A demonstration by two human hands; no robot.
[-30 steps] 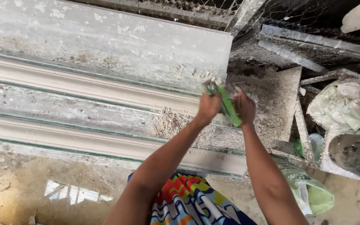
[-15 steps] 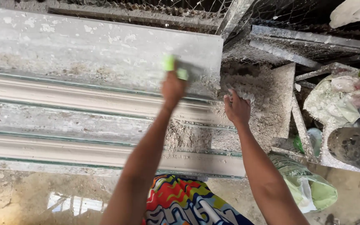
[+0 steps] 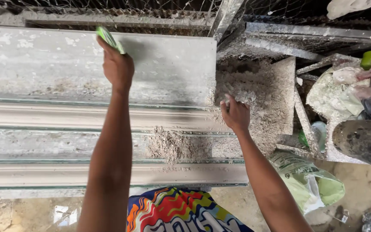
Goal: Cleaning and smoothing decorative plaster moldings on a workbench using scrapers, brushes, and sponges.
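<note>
My left hand (image 3: pixel 117 66) is stretched out over a long grey plaster slab (image 3: pixel 168 68) and grips a thin green scraper (image 3: pixel 109 39) near the slab's far edge. My right hand (image 3: pixel 236 114) rests with its fingers closed in a heap of grey fibrous plaster debris (image 3: pixel 254 92) at the slab's right end. Closer to me lie two long moulded cornice strips (image 3: pixel 39 117), side by side, with a patch of crumbly debris (image 3: pixel 168 144) between them.
Wire mesh and metal bars (image 3: pixel 237 17) run along the far side. On the right sit a crumpled white sack (image 3: pixel 340 92), a dusty dark cylinder (image 3: pixel 361 139) and a green-and-white bag (image 3: pixel 310 182) on the wet floor. My colourful clothing (image 3: pixel 181 212) shows at the bottom.
My left hand has carried the green scraper from beside the right hand leftward and farther away along the slab. My right hand has stayed at the debris heap.
</note>
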